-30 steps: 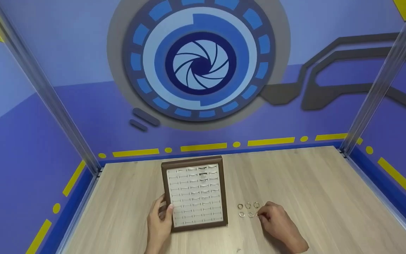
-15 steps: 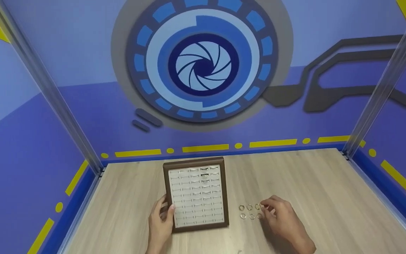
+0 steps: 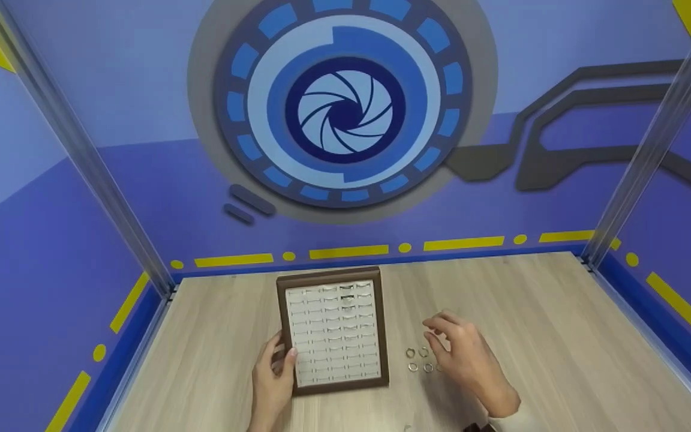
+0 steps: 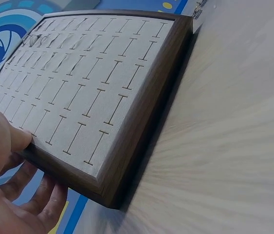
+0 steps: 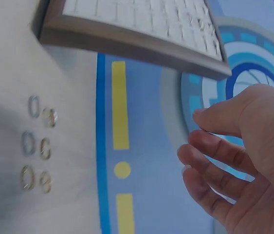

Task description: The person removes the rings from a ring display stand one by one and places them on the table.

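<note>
Five small round gold and silver rings (image 3: 406, 353) show on the pale wood counter (image 3: 537, 336), head view, beside a white-padded, brown-framed board (image 3: 315, 345). Left wrist: the left hand (image 4: 3, 204) pinches its edge. Right wrist: the right hand's (image 5: 268, 161) fingers curve loosely, thumb apart, near six rings.

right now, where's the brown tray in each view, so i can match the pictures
Head: tray low, near the middle.
Left wrist: tray across the left and upper middle.
Right wrist: tray along the top, partly cut off.
Shared landmark: the round wall design, partly visible in both wrist views.
</note>
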Demonstrator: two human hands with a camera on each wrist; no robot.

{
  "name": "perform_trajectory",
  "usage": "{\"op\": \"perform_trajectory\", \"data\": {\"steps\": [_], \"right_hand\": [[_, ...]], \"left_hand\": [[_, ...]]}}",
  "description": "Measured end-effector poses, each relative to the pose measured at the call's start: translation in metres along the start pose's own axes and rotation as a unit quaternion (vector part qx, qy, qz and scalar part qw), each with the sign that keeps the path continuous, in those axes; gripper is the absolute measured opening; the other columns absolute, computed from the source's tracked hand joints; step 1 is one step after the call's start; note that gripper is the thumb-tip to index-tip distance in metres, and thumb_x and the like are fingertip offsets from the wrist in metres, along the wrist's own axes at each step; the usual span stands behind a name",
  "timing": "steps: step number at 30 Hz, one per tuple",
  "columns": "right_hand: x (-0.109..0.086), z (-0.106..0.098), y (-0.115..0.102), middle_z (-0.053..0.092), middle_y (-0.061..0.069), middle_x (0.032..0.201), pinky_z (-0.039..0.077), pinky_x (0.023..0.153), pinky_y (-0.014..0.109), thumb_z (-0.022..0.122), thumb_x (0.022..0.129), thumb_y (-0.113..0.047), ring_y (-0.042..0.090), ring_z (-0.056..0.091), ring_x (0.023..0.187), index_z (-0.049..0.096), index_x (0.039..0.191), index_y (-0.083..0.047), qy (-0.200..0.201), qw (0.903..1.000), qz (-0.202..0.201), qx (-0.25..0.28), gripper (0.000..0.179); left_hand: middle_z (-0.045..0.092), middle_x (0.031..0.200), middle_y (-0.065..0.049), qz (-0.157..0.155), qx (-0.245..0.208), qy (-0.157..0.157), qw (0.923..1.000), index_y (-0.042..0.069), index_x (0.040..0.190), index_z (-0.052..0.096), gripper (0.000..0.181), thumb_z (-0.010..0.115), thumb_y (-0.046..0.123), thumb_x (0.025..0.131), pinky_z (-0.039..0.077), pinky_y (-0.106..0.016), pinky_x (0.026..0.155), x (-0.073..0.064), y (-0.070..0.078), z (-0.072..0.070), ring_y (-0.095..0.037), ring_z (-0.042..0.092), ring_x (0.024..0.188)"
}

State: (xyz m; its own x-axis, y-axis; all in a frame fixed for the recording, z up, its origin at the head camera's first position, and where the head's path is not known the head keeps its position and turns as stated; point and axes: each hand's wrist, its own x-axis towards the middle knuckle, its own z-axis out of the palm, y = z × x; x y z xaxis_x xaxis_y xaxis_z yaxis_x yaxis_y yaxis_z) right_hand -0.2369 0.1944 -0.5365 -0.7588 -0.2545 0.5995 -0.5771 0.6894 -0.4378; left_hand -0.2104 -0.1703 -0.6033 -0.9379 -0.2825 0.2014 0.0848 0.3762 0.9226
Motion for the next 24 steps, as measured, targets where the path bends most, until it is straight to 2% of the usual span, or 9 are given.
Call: {"op": "perform_trajectory", "data": {"steps": [7,14,19,24], "right_hand": [[0.018,0.005,-0.017,0.075,0.0,0.097,0.061,0.066,0.026,0.085,0.085,0.005,0.006,0.068,0.079,0.08,0.103,-0.01,0.008,0.999,-0.044,-0.003,0.024],[0.035,0.018,-0.034,0.075,0.002,0.098,0.064,0.07,0.03,0.087,0.082,0.005,0.015,0.073,0.083,0.079,0.103,-0.008,0.024,0.9961,-0.085,0.0,0.025],[0.048,0.029,-0.045,0.075,0.005,0.096,0.065,0.071,0.032,0.086,0.084,0.006,0.02,0.074,0.083,0.08,0.103,-0.004,0.017,0.9947,-0.101,0.016,0.022],[0.058,0.041,-0.052,0.075,0.007,0.095,0.064,0.071,0.031,0.086,0.083,0.006,0.019,0.074,0.082,0.079,0.103,-0.002,0.015,0.9925,-0.12,0.02,0.022]], "left_hand": [[0.062,0.142,-0.022,-0.01,0.002,0.0,1.0,0.0,0.153,0.052,0.05,0.065,0.011,0.107,0.06,-0.048,0.104,0.0,-0.001,0.001,-0.038,0.067,0.122],[0.06,0.145,-0.022,-0.023,0.004,-0.011,0.9997,0.002,0.156,0.049,0.051,0.064,0.011,0.108,0.059,-0.047,0.108,0.001,0.0,-0.001,-0.038,0.066,0.126],[0.06,0.145,-0.022,-0.019,-0.003,-0.016,0.9997,0.002,0.156,0.049,0.051,0.064,0.01,0.107,0.06,-0.046,0.106,0.002,0.003,-0.002,-0.037,0.066,0.125],[0.061,0.144,-0.021,-0.018,-0.015,-0.012,0.9997,0.002,0.155,0.051,0.049,0.062,0.009,0.108,0.059,-0.048,0.107,0.001,0.003,-0.002,-0.039,0.065,0.126]]}}
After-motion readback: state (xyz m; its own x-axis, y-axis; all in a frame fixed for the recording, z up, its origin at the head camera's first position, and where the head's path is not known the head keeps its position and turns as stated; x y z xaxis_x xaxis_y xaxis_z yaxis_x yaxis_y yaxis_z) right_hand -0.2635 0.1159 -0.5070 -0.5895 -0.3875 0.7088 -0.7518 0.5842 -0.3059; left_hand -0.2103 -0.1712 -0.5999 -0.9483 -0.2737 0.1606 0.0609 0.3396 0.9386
